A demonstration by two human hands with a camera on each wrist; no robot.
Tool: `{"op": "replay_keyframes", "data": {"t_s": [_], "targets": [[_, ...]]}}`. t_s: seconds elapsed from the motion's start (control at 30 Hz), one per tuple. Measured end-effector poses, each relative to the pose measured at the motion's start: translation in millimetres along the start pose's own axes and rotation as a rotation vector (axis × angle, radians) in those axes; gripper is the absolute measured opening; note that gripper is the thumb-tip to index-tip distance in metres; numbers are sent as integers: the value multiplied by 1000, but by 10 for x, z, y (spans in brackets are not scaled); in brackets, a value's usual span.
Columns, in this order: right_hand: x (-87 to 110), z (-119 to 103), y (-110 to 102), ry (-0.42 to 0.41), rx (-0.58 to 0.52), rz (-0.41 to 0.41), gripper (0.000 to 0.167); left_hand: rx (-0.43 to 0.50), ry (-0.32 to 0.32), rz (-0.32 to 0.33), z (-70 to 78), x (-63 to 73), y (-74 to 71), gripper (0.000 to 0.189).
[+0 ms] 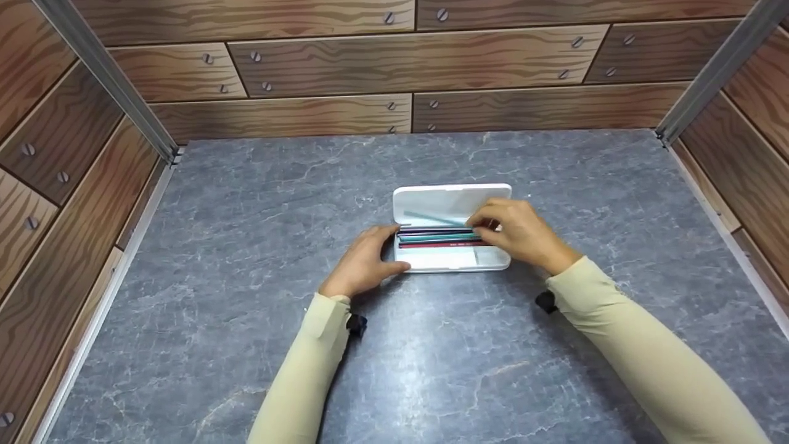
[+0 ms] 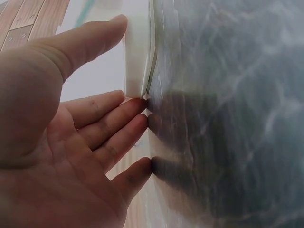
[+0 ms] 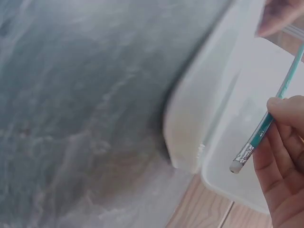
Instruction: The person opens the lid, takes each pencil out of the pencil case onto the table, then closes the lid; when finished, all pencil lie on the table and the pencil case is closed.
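An opened white pencil case lies on the table, its lid raised at the back. My left hand holds the case's left end, thumb at the front corner and fingers towards the back. Between thumb and fingers my right hand pinches a teal pencil over the case's right part. This pencil's eraser and silver ferrule point back towards the right wrist. Inside the case lie several pencils side by side, dark ones, a teal one and a red pencil. The right fingers cover their right ends.
Grey marbled tabletop surrounds the case. Wood-patterned panels enclose the table at the back and both sides, with metal posts at the back corners.
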State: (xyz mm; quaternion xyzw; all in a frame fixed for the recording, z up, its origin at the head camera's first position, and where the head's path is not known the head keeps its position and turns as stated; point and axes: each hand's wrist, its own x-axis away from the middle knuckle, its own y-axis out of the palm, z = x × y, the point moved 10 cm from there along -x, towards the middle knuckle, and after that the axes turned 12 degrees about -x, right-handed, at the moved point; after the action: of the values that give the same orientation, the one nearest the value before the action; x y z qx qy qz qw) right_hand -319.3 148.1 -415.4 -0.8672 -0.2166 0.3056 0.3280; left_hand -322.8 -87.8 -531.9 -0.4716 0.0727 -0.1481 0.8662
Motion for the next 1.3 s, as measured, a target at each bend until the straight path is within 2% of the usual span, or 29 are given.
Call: {"op": "replay_keyframes", "data": {"t_s": [0.2, 0.43, 0.53, 0.6, 0.77, 0.93, 1.13, 1.3], "targets": [[84, 112, -320, 138, -60, 149, 18, -7, -8, 12, 67, 40, -56, 84], [248, 296, -632, 336, -139, 384, 18, -2, 2, 15, 108, 67, -113, 82], [358, 376, -714, 437, -125, 463, 19, -15, 3, 14, 88, 59, -95, 82], [442, 432, -738, 506, -99, 488, 20, -21, -2, 9, 73, 54, -79, 83], [655, 590, -681, 655, -1, 454, 23, 16, -18, -8, 136, 95, -115, 83], [788, 720, -545, 730, 39, 377, 26, 8, -17, -4, 119, 71, -87, 83], [842, 735, -403, 748, 32, 296, 29, -3, -7, -3, 44, 12, -7, 85], [824, 699, -339, 729, 28, 269, 29, -2, 0, 6, 63, 22, -36, 84]]}}
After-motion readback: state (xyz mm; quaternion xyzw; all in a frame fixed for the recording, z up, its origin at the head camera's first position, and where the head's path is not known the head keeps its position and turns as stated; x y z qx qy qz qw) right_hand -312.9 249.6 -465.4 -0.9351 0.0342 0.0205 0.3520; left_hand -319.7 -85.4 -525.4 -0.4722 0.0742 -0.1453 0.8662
